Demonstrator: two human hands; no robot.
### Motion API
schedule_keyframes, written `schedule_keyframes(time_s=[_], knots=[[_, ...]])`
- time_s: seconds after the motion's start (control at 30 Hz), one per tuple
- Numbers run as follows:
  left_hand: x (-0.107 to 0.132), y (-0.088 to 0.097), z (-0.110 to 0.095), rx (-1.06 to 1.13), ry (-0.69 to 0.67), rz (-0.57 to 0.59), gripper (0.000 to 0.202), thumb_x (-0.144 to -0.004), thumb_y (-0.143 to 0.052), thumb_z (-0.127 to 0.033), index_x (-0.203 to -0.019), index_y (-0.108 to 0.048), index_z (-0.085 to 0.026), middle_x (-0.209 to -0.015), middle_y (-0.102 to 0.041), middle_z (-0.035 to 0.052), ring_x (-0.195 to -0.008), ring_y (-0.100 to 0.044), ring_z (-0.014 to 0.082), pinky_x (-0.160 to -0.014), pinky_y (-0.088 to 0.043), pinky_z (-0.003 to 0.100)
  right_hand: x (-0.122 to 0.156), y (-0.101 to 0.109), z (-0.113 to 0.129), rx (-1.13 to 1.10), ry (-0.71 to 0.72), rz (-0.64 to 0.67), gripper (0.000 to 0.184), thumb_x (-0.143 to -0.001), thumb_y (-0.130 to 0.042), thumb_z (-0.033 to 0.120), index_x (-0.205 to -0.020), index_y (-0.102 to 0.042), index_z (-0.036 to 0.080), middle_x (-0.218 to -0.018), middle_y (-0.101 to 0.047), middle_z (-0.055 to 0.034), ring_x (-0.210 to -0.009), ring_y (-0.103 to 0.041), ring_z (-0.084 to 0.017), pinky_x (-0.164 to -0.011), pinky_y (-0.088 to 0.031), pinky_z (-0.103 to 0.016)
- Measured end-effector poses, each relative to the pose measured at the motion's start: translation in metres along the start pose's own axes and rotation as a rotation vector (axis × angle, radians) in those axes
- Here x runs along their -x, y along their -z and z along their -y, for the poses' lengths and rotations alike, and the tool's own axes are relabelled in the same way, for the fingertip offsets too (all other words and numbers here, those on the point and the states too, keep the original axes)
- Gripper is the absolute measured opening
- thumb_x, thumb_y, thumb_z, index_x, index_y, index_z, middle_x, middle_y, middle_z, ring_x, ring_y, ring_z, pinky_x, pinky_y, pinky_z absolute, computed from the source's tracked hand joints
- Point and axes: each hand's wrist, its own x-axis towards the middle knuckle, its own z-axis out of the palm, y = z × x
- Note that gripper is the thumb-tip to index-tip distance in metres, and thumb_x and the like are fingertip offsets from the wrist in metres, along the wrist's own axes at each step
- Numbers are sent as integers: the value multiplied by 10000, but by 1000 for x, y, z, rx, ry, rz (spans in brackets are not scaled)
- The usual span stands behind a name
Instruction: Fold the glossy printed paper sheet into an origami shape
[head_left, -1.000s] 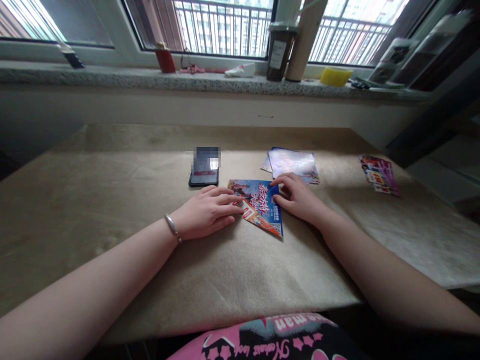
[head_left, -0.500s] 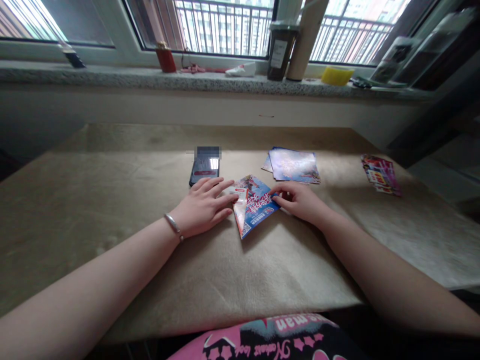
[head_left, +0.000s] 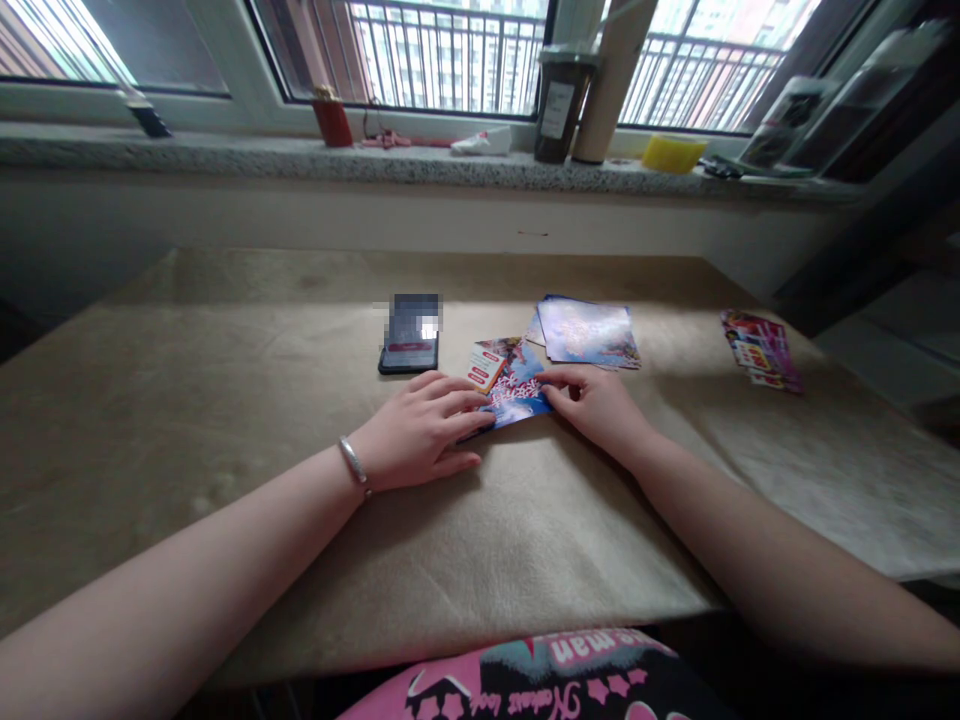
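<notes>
A blue printed leaflet (head_left: 517, 390) with red-and-white lettering lies on the table before me. At its upper left a white flap with red labels (head_left: 485, 368) shows, apparently a folded-over corner. My left hand (head_left: 420, 430), a silver bangle at its wrist, rests flat with fingers stretched, the fingertips over the leaflet's left part. On the right edge, the thumb and forefinger of my right hand (head_left: 592, 400) pinch the leaflet. The left end of the sheet is hidden under my left fingers.
A phone (head_left: 410, 345) lies just beyond my left hand. Behind my right hand is a stack of leaflets (head_left: 589, 330); more colourful leaflets (head_left: 761, 350) lie far right. The windowsill (head_left: 247, 155) carries a dark lidded container (head_left: 556, 105), a red object (head_left: 331, 120) and a yellow block (head_left: 673, 155).
The leaflet has turned, and its white flap now sits at the upper left instead of along the left side. My left hand has shifted slightly right and nearer me.
</notes>
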Motion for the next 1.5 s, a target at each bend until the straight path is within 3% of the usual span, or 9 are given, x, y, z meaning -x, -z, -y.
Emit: schedule_keyframes(time_s=[0.1, 0.23, 0.43, 0.6, 0.73, 0.97, 1.2, 1.33, 1.5], knots=[[-1, -4, 0, 9, 14, -7, 336, -903, -519, -373, -1196, -584, -222, -1215, -622, 62, -1131, -551, 229, -984, -405, 420, 1, 1, 1, 63, 87, 20, 235, -818, -575, 268, -986, -727, 206, -844, -709, -56, -634, -545, -151, -610, -442, -303], [-1, -7, 2, 27, 34, -39, 269, -913, -492, -303, -1128, -621, -205, -1160, -653, 58, -1066, -596, 210, -958, -446, 403, 2, 1, 0, 165, 217, 31, 187, -795, -603, 251, -926, -732, 217, -869, -664, -70, -831, -579, -208, -778, -474, -360], [0, -8, 3, 13, 70, -69, 254, -880, -561, -331, -1077, -638, -190, -1115, -669, 60, -1016, -623, 208, -992, -441, 425, 4, 4, 0, 262, 343, -9, 148, -786, -640, 308, -887, -726, 243, -1000, -614, -88, -954, -539, -248, -886, -463, -449], [2, -8, 4, 9, 116, -78, 230, -862, -593, -377, -991, -652, -196, -1043, -692, 42, -957, -641, 197, -994, -427, 425, 2, 8, -1, 258, 529, 106, 280, -779, -668, 355, -1041, -677, 257, -1220, -589, -68, -1253, -419, -281, -1029, -388, -505], [1, -8, 4, 7, 109, -68, 209, -872, -568, -336, -1005, -651, -198, -1045, -689, 43, -958, -632, 197, -969, -431, 405, 0, 8, -3, 260, 615, 171, 309, -803, -640, 299, -1106, -660, 240, -1259, -597, -68, -1329, -365, -282, -1056, -371, -520], [1, -10, 7, 12, 70, -68, 237, -910, -498, -303, -1059, -660, -216, -1049, -678, 49, -947, -605, 197, -883, -466, 370, 0, 7, -2, 221, 698, 223, 228, -840, -600, 247, -1038, -703, 292, -1151, -677, -24, -1220, -506, -238, -1041, -404, -490], [2, -11, 8, 36, 62, -36, 265, -912, -491, -281, -1120, -641, -218, -1112, -665, 50, -986, -586, 211, -879, -474, 384, 1, 9, 0, 232, 724, 252, 203, -890, -514, 239, -949, -707, 219, -1012, -721, -54, -1000, -630, -199, -937, -480, -389], [1, -10, 8, 102, 36, -12, 303, -917, -489, -282, -1192, -602, -224, -1186, -643, 50, -1057, -567, 211, -924, -470, 393, 4, 14, 5, 230, 660, 290, 191, -884, -519, 271, -821, -688, 209, -880, -716, -60, -854, -644, -184, -782, -494, -329], [2, -11, 6, 156, 8, 26, 362, -911, -504, -304, -1258, -549, -210, -1263, -599, 65, -1144, -530, 224, -979, -458, 412, 6, 19, 4, 197, 540, 298, 203, -869, -544, 302, -734, -652, 196, -729, -668, -37, -686, -597, -148, -640, -426, -268]])
